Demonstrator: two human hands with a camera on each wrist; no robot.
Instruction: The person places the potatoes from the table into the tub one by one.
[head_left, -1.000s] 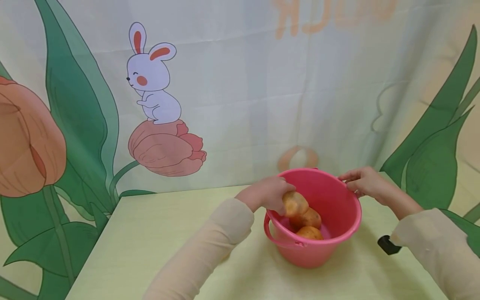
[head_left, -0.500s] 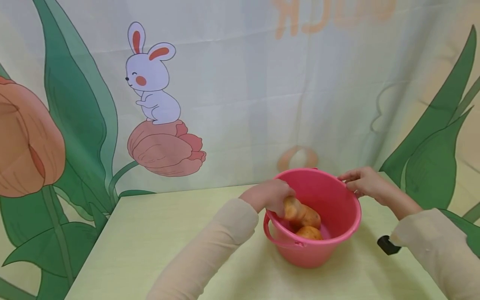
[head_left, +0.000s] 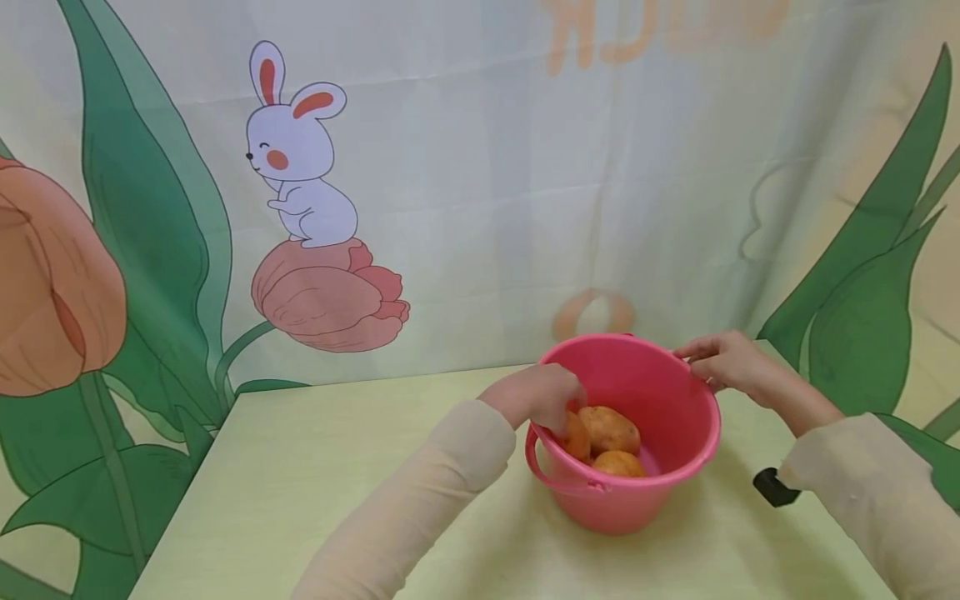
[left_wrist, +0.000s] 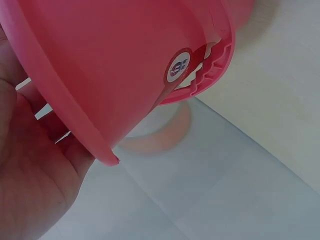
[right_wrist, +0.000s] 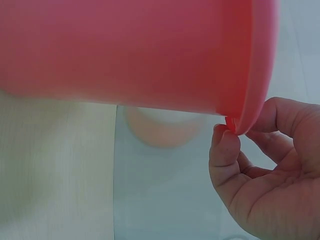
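A pink bucket with a matching handle stands upright on the table, tilted slightly in view. Inside it lie a potato and another potato near the front wall. My left hand reaches over the left rim, fingers curled down on a third potato, which is low inside beside the others. In the left wrist view the bucket wall hides the potatoes and part of the left hand. My right hand pinches the rim at the far right between thumb and fingers.
A small black object lies on the pale table near the right sleeve. Behind the table hangs a curtain printed with a rabbit and tulips.
My left hand has lowered its potato deeper into the bucket, down beside the other two. The right hand has stayed on the rim.
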